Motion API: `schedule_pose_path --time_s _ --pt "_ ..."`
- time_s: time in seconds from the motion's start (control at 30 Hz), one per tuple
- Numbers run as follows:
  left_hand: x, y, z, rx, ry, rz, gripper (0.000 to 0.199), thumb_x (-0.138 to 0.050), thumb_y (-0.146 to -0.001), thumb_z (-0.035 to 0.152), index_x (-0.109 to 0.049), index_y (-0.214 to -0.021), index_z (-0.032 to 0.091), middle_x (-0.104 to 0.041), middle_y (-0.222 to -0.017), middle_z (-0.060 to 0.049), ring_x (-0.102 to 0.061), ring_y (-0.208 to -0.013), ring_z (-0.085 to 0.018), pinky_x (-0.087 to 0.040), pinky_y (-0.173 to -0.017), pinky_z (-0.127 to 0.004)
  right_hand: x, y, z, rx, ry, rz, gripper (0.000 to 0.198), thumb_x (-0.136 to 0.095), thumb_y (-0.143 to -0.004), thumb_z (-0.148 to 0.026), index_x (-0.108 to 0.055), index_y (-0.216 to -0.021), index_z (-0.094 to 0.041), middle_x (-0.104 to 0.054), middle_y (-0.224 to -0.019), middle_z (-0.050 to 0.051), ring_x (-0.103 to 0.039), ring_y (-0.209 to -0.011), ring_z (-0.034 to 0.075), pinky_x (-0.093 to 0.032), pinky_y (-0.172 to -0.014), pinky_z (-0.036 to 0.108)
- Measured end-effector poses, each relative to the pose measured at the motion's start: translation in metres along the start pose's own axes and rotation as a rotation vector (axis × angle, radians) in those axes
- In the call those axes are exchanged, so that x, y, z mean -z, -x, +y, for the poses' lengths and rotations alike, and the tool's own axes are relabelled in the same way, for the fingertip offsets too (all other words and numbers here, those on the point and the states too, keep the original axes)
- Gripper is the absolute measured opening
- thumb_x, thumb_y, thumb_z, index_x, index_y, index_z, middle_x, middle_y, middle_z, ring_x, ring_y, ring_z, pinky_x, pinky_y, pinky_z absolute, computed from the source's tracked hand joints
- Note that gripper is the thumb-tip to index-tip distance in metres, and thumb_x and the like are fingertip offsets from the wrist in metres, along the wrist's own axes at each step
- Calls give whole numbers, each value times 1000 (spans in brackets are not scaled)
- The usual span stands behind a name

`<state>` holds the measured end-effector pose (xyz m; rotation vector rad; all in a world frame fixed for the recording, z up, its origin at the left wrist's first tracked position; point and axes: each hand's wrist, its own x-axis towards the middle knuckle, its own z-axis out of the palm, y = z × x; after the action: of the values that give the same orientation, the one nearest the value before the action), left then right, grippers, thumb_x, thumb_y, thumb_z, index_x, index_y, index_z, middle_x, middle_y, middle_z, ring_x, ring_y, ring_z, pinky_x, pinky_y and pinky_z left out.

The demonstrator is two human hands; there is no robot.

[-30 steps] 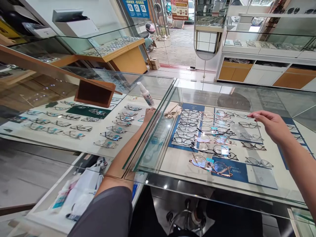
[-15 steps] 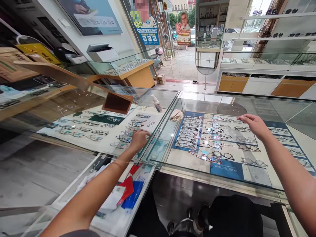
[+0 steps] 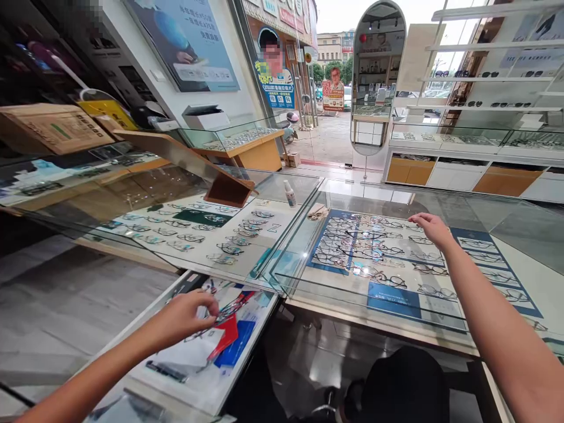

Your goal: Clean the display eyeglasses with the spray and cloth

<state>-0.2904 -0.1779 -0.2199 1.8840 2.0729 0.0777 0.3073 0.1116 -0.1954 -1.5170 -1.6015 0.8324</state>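
My left hand [image 3: 194, 314] is over the open drawer [image 3: 253, 346] at the lower left, thumb and fingers curled into a pinch. Thin-framed eyeglasses [image 3: 229, 309] show at its fingertips, partly hidden by the hand. Under them lie a red packet [image 3: 225, 336], a blue packet [image 3: 238, 346] and white papers [image 3: 194, 351]. My right hand [image 3: 432, 229] rests at the glass top of the right display case [image 3: 282, 281], fingertips drawn together; what they hold, if anything, I cannot make out. Rows of eyeglasses [image 3: 392, 249] lie beneath it.
In the left display case more eyeglasses [image 3: 187, 245] lie in rows. A white spray bottle [image 3: 289, 194] and a folded cloth [image 3: 317, 211] stand near the cases' junction. A tilted wooden-framed stand [image 3: 227, 192] is at the left. Behind stands an oval mirror [image 3: 374, 76].
My left hand has moved from the left case's glass edge down and left to over the drawer. My right hand stays near the same spot on the right case. The view has tilted upward.
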Motion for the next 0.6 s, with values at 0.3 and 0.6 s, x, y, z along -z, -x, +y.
schedule_pose_path --time_s 0.3,0.6 --pt "114 35 88 -327 2 95 27 -69 -76 62 -75 -70 36 -78 -87 6 -65 -92 -27 -53 -90 -35 -6 2 -1 -1 66 21 27 -64 -77 -50 -76 -78 -25 -70 -74 2 -54 -76 22 -40 -71 33" --pt "133 -144 286 -647 -121 331 21 -69 -84 38 -79 -82 20 -76 -94 -5 -58 -110 -29 -33 -110 -47 -8 3 -4 27 43 -4 30 -64 -79 -50 -77 -80 -23 -69 -72 4 -52 -72 22 -40 -69 33"
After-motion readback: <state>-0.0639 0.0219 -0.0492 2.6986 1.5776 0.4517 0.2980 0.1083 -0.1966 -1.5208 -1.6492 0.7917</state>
